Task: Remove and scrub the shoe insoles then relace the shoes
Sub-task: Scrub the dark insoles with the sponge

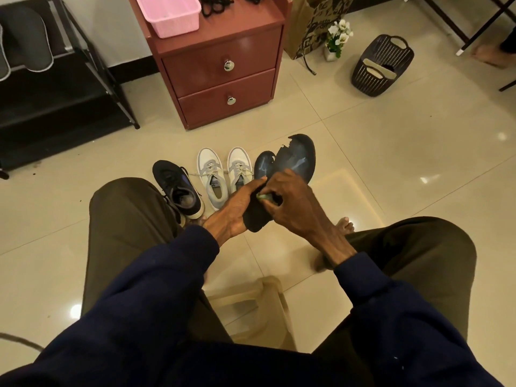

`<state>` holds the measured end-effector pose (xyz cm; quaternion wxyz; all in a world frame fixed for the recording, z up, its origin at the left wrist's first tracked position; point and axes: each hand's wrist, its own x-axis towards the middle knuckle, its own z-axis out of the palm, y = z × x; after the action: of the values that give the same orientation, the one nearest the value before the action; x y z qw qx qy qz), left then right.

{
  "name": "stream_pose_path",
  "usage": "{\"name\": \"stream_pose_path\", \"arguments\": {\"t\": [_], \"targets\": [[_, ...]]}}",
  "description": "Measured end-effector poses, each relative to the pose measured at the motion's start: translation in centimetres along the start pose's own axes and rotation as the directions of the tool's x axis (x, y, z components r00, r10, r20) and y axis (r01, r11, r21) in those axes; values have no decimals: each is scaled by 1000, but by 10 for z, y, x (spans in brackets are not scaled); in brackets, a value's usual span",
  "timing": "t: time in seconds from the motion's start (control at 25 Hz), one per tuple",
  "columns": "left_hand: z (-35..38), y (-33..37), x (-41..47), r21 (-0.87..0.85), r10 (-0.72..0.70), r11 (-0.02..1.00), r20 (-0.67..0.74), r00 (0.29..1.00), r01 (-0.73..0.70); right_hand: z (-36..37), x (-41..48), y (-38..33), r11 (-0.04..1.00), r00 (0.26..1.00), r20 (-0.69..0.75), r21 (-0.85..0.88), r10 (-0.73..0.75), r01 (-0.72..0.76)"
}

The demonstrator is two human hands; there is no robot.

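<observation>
The brown paper bag (315, 26) near the far wall carries dark printed letters, but they are too small and broken to read; the little label inside the pair of white and grey lace-up sneakers (213, 177) is also not readable. The left hand (237, 208) grasps the dark blue-black torn-edged foam insole (298, 160) at its heel half, with the fingers closed under it. The toe end of this insole stands out beyond both hands, above the floor. A second dark insole-shaped piece (264, 166) shows just beside it. The right hand (290, 202) has curled fingers that pinch a small green scrubbing piece (263, 196) against the middle of the insole. The black mesh sneaker (178, 188) stands on the floor tiles, just beside the white pair, in front of the red-brown two-drawer cabinet (223, 71).
</observation>
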<state>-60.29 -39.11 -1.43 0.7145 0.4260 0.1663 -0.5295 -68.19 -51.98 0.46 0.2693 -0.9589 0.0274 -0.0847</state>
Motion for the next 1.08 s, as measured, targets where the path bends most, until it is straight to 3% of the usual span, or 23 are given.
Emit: {"name": "stream_pose_path", "arguments": {"t": [0.2, 0.36, 0.4, 0.56, 0.64, 0.76, 0.8, 0.88, 0.96, 1.08], "targets": [[2, 1, -2, 2, 8, 1000, 52, 999, -8, -14, 2, 30, 946, 936, -231, -123, 267, -300], [1, 0, 0, -16, 16, 1000, 3, 1000, -16, 1, -2, 3, 1000, 1000, -21, 3, -3, 3], [1, 1, 1, -14, 14, 1000, 0, 1000, -14, 0, -1, 3, 1000, 1000, -21, -19, -18, 17], [1, 1, -2, 27, 1, 1000, 58, 998, -3, -14, 2, 36, 957, 934, -263, -93, 244, -276], [2, 1, -3, 19, -2, 1000, 55, 998, 1, -10, 0, 31, 978, 959, -206, -25, 197, -206], [-2, 1, 0, -22, 8, 1000, 44, 999, -7, -4, -2, 8, 999, 1000, -2, 47, -19, 19], [-3, 2, 2, -23, 11, 1000, 48, 999, -10, -6, -1, 10, 1000, 1000, -21, -5, 3, -3], [-4, 3, 2, -15, 16, 1000, 79, 997, -15, -17, 2, 27, 974, 967, -177, -101, 184, -203], [-4, 4, 1, -5, 24, 1000, 96, 995, -24, -23, 1, 38, 937, 915, -261, -87, 307, -339], [-1, 4, 1, -46, 28, 999, 106, 994, -24, -12, -1, 22, 988, 984, -85, 19, 155, -154]]}}
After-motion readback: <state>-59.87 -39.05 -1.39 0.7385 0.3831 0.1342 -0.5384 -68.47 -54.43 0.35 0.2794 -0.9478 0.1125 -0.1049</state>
